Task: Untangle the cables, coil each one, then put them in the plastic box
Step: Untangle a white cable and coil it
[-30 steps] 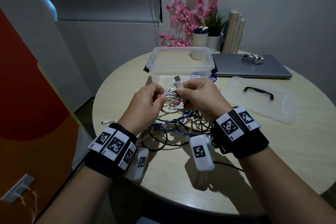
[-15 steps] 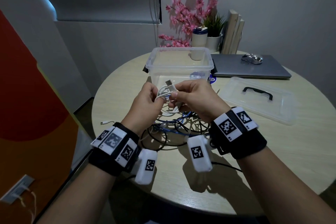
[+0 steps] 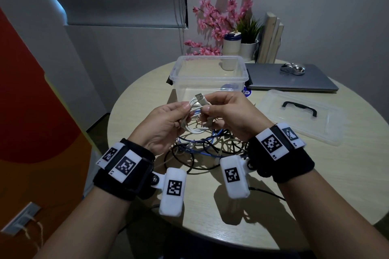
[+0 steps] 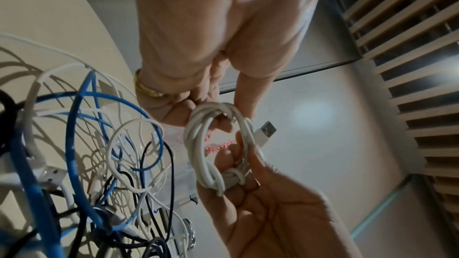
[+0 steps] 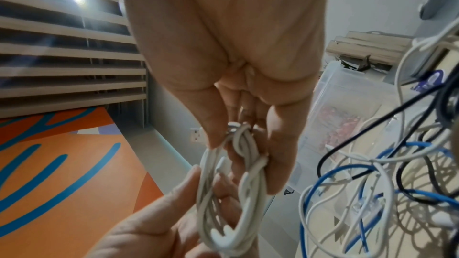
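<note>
- Both hands are raised over the near middle of the round table (image 3: 315, 185); the left hand (image 3: 166, 126) and the right hand (image 3: 229, 113) each pinch the same coiled white USB cable (image 3: 194, 115), fingers curled round its loops
- The coil's USB-A plug (image 3: 200, 98) sticks up and away between the two thumbs; in the left wrist view the plug (image 4: 264, 132) juts clear of the bundle (image 4: 216, 150)
- One coil is in hand; directly beneath it one tangled pile of cables (image 3: 202, 145) lies on the table, holding blue, black and white strands, too knotted to count
- From the right wrist view the pile (image 5: 372, 174) sits right of the held coil (image 5: 231, 193), loose loops rising close to the hands
- One clear plastic box (image 3: 210, 78) stands open just beyond the hands, at the far middle of the table
- One lid with a black handle (image 3: 301, 111) lies flat to the right of the box, apart from it
- One closed laptop (image 3: 290, 80) lies at the far right with one mouse (image 3: 292, 68) on top
- Behind the box stand one tumbler (image 3: 231, 46), one small potted plant (image 3: 249, 33), pink blossom branches (image 3: 219, 14) and upright boards (image 3: 271, 40) against the wall
- Bare tabletop lies to the near right, and a narrower strip runs along the left edge
- An orange panel (image 3: 31, 122) stands left of the table
</note>
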